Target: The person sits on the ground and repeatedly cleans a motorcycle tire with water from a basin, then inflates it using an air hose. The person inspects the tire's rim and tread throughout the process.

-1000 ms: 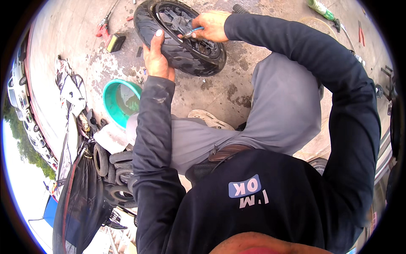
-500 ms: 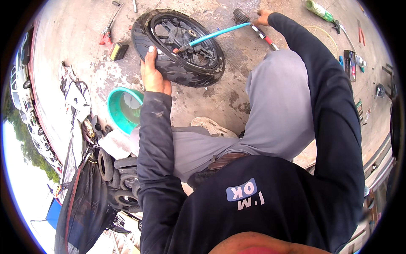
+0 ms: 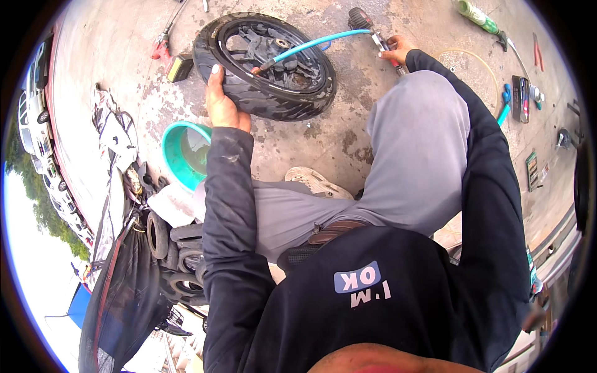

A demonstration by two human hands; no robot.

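Note:
A black motorcycle wheel with its tyre (image 3: pixel 292 99) is tilted up off the concrete, and my left hand (image 3: pixel 224 102) grips its near left sidewall, thumb on top. A blue hose (image 3: pixel 311 43) runs from a fitting among the spokes to an inflator (image 3: pixel 380 45), which has red and metal parts and a round black end. My right hand (image 3: pixel 396 51) is closed around the inflator, beyond my raised right knee (image 3: pixel 416 124). The far side of the inflator is partly hidden by my fingers.
A green bucket of water (image 3: pixel 174 155), stacked old tyres (image 3: pixel 155 236), a red tool with a battery (image 3: pixel 163 48), a green bottle (image 3: pixel 482 22), red-handled pliers (image 3: pixel 538 53), an open tool case (image 3: pixel 521 99) and a dark tarp (image 3: pixel 124 292) surround me. Parked cars (image 3: pixel 34 130) line the left.
My right hand has moved from inside the wheel out to the inflator on the right. The blue hose now stretches across the rim. My left hand still grips the tyre.

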